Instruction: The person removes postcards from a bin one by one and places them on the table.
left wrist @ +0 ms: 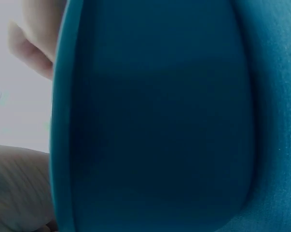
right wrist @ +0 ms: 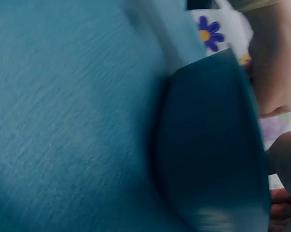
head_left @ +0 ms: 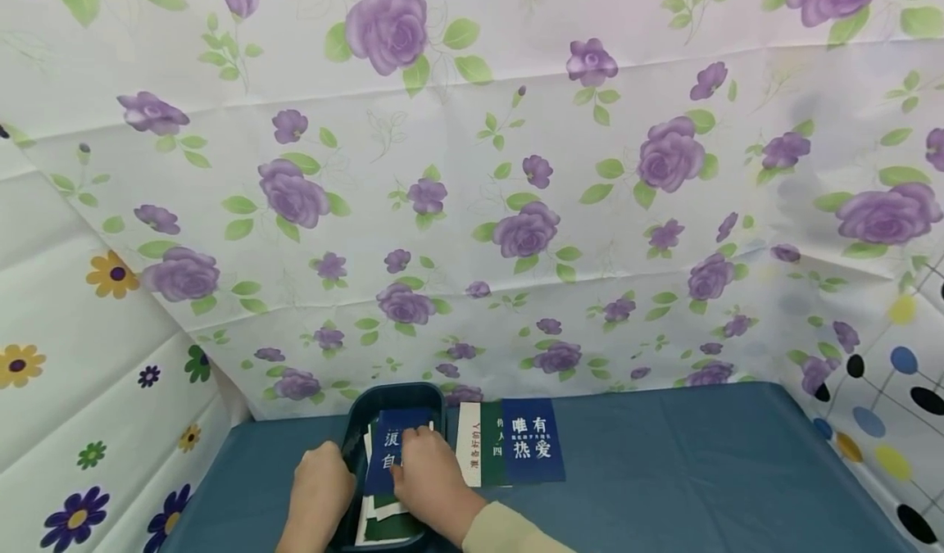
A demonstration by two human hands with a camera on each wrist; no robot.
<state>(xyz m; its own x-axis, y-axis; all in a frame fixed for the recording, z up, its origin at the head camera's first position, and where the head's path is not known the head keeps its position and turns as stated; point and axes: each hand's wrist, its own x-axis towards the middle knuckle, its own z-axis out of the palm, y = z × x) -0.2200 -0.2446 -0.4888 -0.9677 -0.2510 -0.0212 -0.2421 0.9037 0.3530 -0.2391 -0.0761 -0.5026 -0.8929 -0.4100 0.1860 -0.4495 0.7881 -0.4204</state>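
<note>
A dark blue plastic basket [head_left: 398, 397] stands at the front left of the table, holding a stack of blue, green and white cards. My left hand [head_left: 322, 479] grips its left rim with curled fingers. Over the stack, my right hand [head_left: 437, 469] pinches the right side of a blue card [head_left: 382, 459] with white writing, covering part of it. The basket's outer wall [left wrist: 159, 121] fills the left wrist view. The right wrist view also shows the basket's side [right wrist: 208, 135], with fingers past its rim.
Right of the basket, a white card [head_left: 467, 446], a green card [head_left: 492, 422] and a blue card [head_left: 542, 426] lie overlapping on the blue-green table [head_left: 664, 463]. A flowered sheet [head_left: 457, 242] hangs behind, with patterned sheets at both sides.
</note>
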